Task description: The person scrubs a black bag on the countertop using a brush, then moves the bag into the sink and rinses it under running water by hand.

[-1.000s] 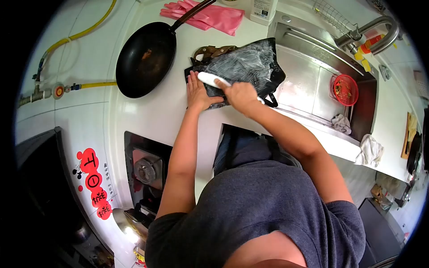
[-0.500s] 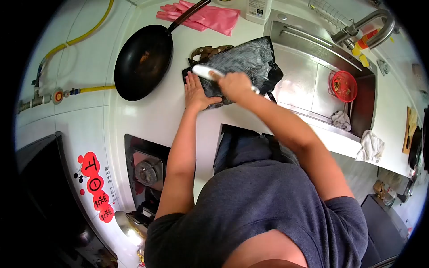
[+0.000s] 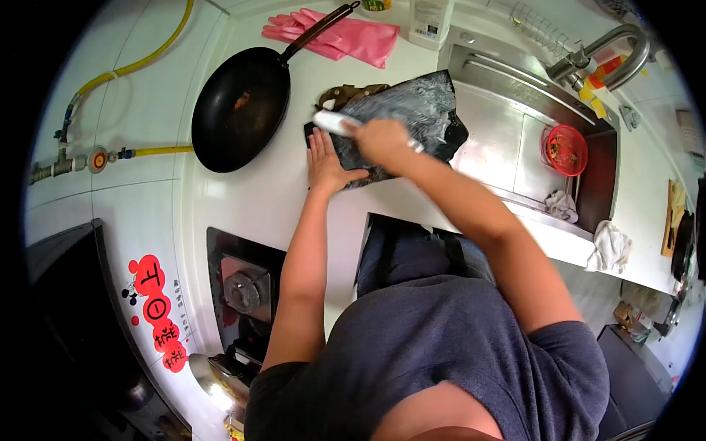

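A flat black sheet-like piece (image 3: 426, 106), smeared with whitish suds, lies on the counter beside the sink; its exact kind is unclear. My left hand (image 3: 327, 165) presses down flat on its left end, fingers stretched out. In my right hand (image 3: 384, 143), fingers wrapped round, is a white scrubbing brush (image 3: 332, 122) held over the sudsy surface. The hand is slightly blurred, and the brush's bristles are hidden. A brown strap-like piece (image 3: 346, 96) shows at the back edge of the black piece.
A black wok (image 3: 241, 110) sits at left, its handle near pink rubber gloves (image 3: 360, 40). A white bottle (image 3: 429, 22) stands behind. At right is the steel sink (image 3: 489, 136) with a red basket (image 3: 566, 151) and faucet (image 3: 625, 59). A gas stove (image 3: 243, 287) lies nearer.
The whole view has shifted slightly, with the counter things a little lower. My right hand and the brush remain over the black piece, shifted slightly left. My left hand stays pressed on it.
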Demonstrator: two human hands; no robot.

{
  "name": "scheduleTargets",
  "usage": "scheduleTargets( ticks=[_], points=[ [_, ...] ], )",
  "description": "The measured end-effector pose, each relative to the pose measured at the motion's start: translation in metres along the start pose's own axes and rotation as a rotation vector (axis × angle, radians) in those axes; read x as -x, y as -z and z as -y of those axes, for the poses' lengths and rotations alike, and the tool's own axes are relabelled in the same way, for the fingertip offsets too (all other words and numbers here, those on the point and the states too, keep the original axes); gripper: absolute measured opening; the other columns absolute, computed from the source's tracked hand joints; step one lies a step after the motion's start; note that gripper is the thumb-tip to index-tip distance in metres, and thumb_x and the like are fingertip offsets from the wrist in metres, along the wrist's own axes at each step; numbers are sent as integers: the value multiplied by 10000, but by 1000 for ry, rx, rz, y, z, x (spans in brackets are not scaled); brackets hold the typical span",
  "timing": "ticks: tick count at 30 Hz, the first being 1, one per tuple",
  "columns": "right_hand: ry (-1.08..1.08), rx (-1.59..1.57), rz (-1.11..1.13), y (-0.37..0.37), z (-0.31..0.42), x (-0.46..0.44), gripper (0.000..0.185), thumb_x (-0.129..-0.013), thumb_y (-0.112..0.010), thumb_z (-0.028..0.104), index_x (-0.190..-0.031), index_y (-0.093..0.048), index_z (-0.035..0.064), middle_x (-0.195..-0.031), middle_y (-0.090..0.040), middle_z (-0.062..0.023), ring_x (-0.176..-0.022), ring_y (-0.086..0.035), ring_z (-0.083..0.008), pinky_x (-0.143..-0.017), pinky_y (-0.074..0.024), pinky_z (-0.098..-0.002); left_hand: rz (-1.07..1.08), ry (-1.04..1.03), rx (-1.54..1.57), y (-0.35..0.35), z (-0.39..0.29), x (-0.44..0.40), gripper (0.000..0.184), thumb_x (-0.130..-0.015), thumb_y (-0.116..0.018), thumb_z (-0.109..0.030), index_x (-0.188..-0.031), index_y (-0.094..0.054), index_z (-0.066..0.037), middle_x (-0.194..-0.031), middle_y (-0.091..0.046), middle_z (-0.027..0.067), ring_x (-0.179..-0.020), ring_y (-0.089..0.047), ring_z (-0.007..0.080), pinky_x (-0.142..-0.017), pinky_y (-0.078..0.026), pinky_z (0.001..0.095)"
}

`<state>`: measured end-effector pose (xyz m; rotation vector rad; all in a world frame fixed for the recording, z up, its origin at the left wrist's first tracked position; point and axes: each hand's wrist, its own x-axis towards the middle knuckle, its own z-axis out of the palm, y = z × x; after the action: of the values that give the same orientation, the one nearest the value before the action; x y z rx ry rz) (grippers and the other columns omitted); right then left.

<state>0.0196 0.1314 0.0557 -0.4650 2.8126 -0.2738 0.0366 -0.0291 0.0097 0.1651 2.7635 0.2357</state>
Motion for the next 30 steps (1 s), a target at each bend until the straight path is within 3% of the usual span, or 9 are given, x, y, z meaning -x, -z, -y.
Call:
scheduleTargets(
  ticks=[5, 10, 11, 13, 21, 23, 27, 29, 30],
  points=[
    [-324, -97, -159, -7, -146, 22, 334, -909, -432, 189, -1211, -573, 201, -879, -676, -139, -778, -674, -313, -644, -535, -440, -38, 10, 43, 0, 0, 4, 1406, -507, -798, -599, -1443, 54, 14, -1529, 26, 182, -1420, 18, 300, -1144, -75, 410],
    [-288, 76, -40, -8, -87, 39, 288, -909, -439, 204, -1131, -614, 148, -781, -680, -115, -697, -681, -279, -569, -535, -421, -74, -17, 65, -10, 3, 0, 1393, -524, -773, -619, -1439, 55, 27, -1525, 43, 197, -1419, 40, 301, -1146, -37, 407],
    [-263, 96, 25, -33, -55, 35, 468, -885, -456, 197, -1345, -423, 277, -799, -674, -148, -715, -675, -294, -608, -543, -430, -72, -17, 66, -11, 4, 0, 1387, -530, -774, -614, -1438, 54, 30, -1524, 45, 201, -1419, 42, 305, -1145, -34, 410],
    [-64, -28, -9, -26, -7, 59, 592, -866, -476, 180, -1409, -317, 352, -781, -663, -159, -711, -674, -289, -607, -544, -426, -70, -39, 80, -10, 5, 2, 1384, -538, -783, -594, -1433, 62, 39, -1522, 52, 206, -1417, 48, 313, -1143, -33, 413],
    [-522, -21, 29, -5, -105, 110, 649, -838, -501, 145, -1421, -284, 328, -788, -660, -130, -683, -662, -271, -548, -525, -401, 56, -82, 32, 9, 4, 6, 1437, -492, -812, -578, -1426, 83, 45, -1513, 71, 229, -1415, 59, 320, -1146, -35, 412],
    [-366, 25, -77, -24, -84, 106, 648, -806, -562, 153, -1398, -346, 306, -678, -626, -128, -601, -644, -268, -506, -502, -398, 39, -78, 39, 7, 3, 4, 1444, -485, -824, -565, -1426, 86, 46, -1513, 70, 229, -1414, 54, 328, -1144, -42, 409],
    [7, -54, 39, -46, 6, 100, 538, -921, -443, 277, -1423, -267, 348, -814, -656, -141, -685, -666, -300, -566, -530, -425, 26, -87, -8, 4, 7, 3, 1451, -467, -844, -533, -1438, 85, 14, -1515, 65, 225, -1413, 38, 338, -1143, -64, 404],
    [-95, 36, 183, -30, -21, 103, 490, -933, -423, 215, -1411, -324, 262, -839, -672, -133, -707, -677, -273, -586, -540, -422, 54, -71, 43, 6, 11, 5, 1413, -491, -855, -472, -1448, 78, -13, -1526, 50, 192, -1418, 14, 315, -1142, -77, 428],
    [-143, 7, 187, -50, -57, 106, 563, -908, -458, 199, -1427, -280, 323, -842, -666, -118, -686, -670, -257, -574, -536, -412, 79, -73, 30, 8, 14, 6, 1392, -507, -850, -459, -1449, 76, -18, -1530, 47, 177, -1419, 11, 309, -1142, -76, 429]
  ],
)
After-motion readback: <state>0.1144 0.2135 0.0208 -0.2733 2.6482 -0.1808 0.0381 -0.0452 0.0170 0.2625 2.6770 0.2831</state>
